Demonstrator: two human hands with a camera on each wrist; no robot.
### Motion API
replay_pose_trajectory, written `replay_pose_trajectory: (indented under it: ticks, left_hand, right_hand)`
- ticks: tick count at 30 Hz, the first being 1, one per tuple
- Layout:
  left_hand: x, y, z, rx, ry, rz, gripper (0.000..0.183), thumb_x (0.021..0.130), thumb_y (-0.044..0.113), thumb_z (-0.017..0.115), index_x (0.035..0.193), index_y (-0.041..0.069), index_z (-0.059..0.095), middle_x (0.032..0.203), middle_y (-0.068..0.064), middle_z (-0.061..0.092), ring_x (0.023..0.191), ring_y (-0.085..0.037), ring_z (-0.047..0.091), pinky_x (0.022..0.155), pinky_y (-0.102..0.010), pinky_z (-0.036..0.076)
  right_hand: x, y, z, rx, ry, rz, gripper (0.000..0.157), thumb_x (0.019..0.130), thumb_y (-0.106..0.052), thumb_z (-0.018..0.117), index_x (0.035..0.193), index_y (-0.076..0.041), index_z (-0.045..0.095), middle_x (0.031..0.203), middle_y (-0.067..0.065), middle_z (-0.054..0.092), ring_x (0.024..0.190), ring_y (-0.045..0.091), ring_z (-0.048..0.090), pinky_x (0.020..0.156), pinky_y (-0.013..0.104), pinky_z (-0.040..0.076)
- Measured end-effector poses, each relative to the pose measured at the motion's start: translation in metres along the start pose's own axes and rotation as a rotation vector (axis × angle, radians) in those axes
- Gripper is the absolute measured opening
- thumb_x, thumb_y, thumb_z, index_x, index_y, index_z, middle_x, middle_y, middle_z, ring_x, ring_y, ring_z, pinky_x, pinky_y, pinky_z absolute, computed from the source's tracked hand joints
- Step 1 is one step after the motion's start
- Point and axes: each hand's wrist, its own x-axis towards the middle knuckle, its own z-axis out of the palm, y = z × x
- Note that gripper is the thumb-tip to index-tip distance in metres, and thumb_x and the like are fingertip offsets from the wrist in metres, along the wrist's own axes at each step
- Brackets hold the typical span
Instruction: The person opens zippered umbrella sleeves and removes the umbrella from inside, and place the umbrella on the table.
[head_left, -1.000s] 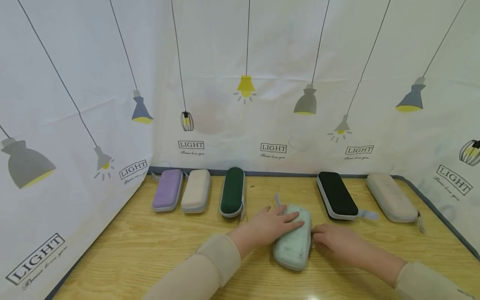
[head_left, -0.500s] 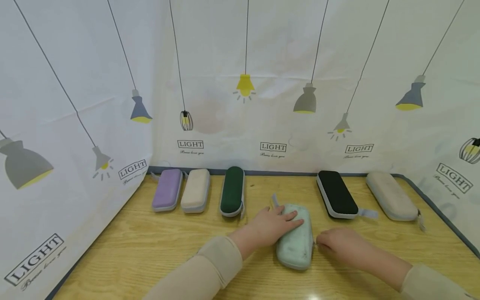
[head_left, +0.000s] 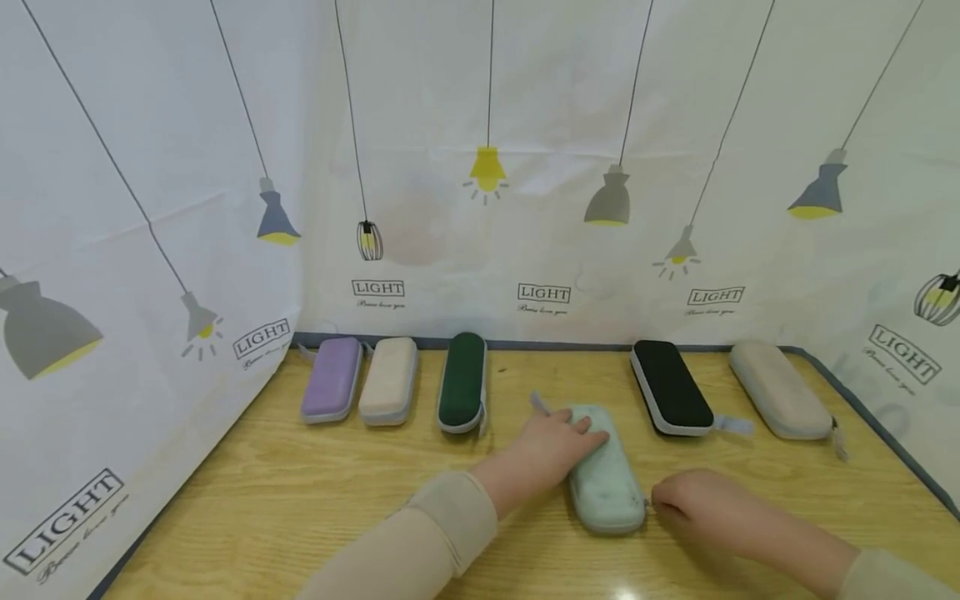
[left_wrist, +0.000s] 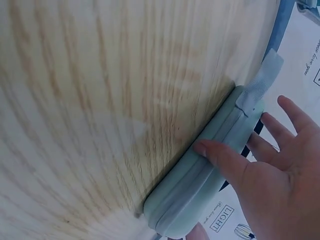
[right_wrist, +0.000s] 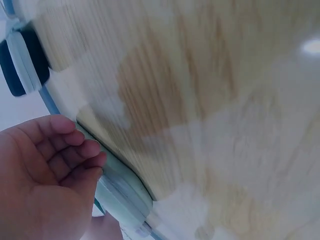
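Note:
A mint-green zip case lies slanted on the wooden table, its near end turned to the right. My left hand holds it near the far end, fingers over the top. In the left wrist view the thumb presses on the zippered side, below a pale fabric tab. My right hand pinches the zipper pull at the case's right side, near the close end. In the right wrist view its curled fingers mostly hide the pull. Whether the zipper is parted there I cannot tell.
Along the back edge lie purple, cream and dark green cases on the left. Black and beige ones lie on the right. A lamp-printed cloth walls the table's back and sides.
My right hand has moved right and toward me along the case's side with the zipper pull. The case's near end has swung right; my left hand has shifted slightly right.

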Motion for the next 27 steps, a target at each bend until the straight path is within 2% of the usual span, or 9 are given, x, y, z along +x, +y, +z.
replay_pose_trajectory:
  ticks: [4,8,10,15,18,22,24,27]
  left_hand:
    - [0.000,-0.005,0.002,-0.024,0.018,0.002,0.061,0.090,0.016,0.053,0.140,0.038,0.026,0.143,0.010,0.028,0.129,-0.017,0.029,0.096,-0.038,0.034]
    - [0.000,-0.015,0.007,-0.067,0.052,-0.019,0.059,0.089,0.016,0.055,0.139,0.035,0.030,0.143,0.008,0.029,0.125,-0.018,0.033,0.094,-0.036,0.036]
    - [0.000,-0.019,0.009,-0.047,0.059,-0.015,0.057,0.090,0.016,0.054,0.139,0.035,0.031,0.142,0.007,0.030,0.123,-0.018,0.035,0.094,-0.036,0.036]
    - [0.000,-0.020,0.010,0.028,0.075,0.033,0.052,0.091,0.017,0.052,0.137,0.034,0.034,0.139,0.005,0.035,0.122,-0.020,0.035,0.094,-0.040,0.036]
    - [-0.004,-0.023,0.010,-0.026,0.083,0.059,0.049,0.093,0.017,0.049,0.136,0.033,0.036,0.134,0.003,0.038,0.121,-0.018,0.035,0.094,-0.039,0.035]
    - [-0.010,-0.032,0.009,-0.123,0.095,0.122,0.052,0.091,0.014,0.051,0.136,0.034,0.036,0.123,0.002,0.041,0.114,-0.013,0.038,0.090,-0.032,0.037]
    - [-0.012,-0.037,0.010,-0.139,0.103,0.159,0.053,0.090,0.013,0.053,0.136,0.035,0.037,0.120,0.003,0.040,0.111,-0.011,0.039,0.087,-0.031,0.039]
    - [-0.015,-0.041,0.014,-0.154,0.102,0.182,0.053,0.091,0.013,0.052,0.135,0.038,0.036,0.132,-0.001,0.036,0.121,-0.015,0.035,0.091,-0.033,0.038]
  right_hand:
    - [-0.005,0.006,0.000,0.002,-0.005,0.055,0.024,0.084,-0.011,0.060,0.067,-0.025,0.049,0.062,-0.020,0.039,0.056,-0.002,0.037,0.051,0.024,0.036]
    - [-0.007,0.009,0.000,-0.011,0.006,0.070,0.024,0.084,-0.011,0.060,0.068,-0.025,0.049,0.063,-0.020,0.040,0.055,-0.001,0.036,0.050,0.024,0.035]
    - [-0.007,0.010,0.000,-0.019,0.012,0.072,0.023,0.083,-0.012,0.060,0.068,-0.025,0.049,0.063,-0.019,0.039,0.054,0.000,0.035,0.050,0.024,0.034]
    - [-0.006,0.016,-0.002,-0.025,0.015,0.100,0.021,0.083,-0.011,0.060,0.069,-0.024,0.051,0.063,-0.018,0.041,0.055,0.000,0.036,0.051,0.024,0.036]
    - [-0.006,0.023,-0.003,-0.041,0.023,0.139,0.023,0.083,-0.011,0.060,0.067,-0.023,0.049,0.060,-0.016,0.038,0.054,0.001,0.033,0.051,0.023,0.033]
    - [-0.007,0.032,-0.003,-0.086,0.040,0.191,0.027,0.084,-0.013,0.060,0.064,-0.024,0.044,0.057,-0.014,0.034,0.052,0.002,0.030,0.049,0.022,0.029]
    - [-0.007,0.035,-0.003,-0.099,0.041,0.200,0.026,0.083,-0.014,0.060,0.065,-0.024,0.045,0.057,-0.015,0.035,0.051,0.001,0.031,0.048,0.023,0.029]
    - [-0.005,0.038,-0.002,-0.109,0.039,0.191,0.022,0.083,-0.015,0.060,0.067,-0.024,0.049,0.058,-0.016,0.037,0.051,0.001,0.033,0.048,0.023,0.030]
